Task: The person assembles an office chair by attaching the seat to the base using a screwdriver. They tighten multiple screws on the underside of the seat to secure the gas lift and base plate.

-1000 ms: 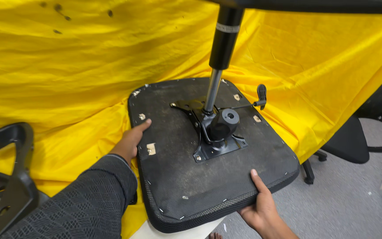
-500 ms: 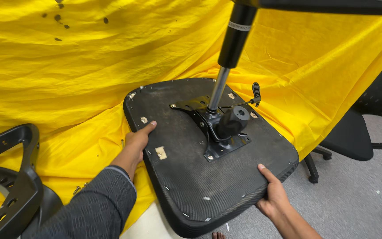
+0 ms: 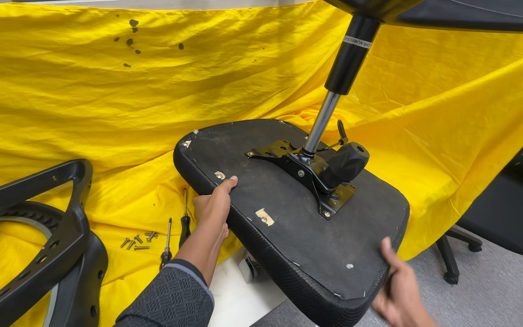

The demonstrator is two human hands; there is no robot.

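Both hands apparently on chair seat point(image 3: 310, 224)

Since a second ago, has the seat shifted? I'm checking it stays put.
Yes. The upturned chair seat has lifted off the yellow cloth, its left edge raised, exposing screwdrivers.

Both hands, left hand point(image 3: 213, 206) and right hand point(image 3: 399, 290), grip opposite edges of the upturned seat point(image 3: 292, 224), tilted over the yellow cloth point(image 3: 92, 103)
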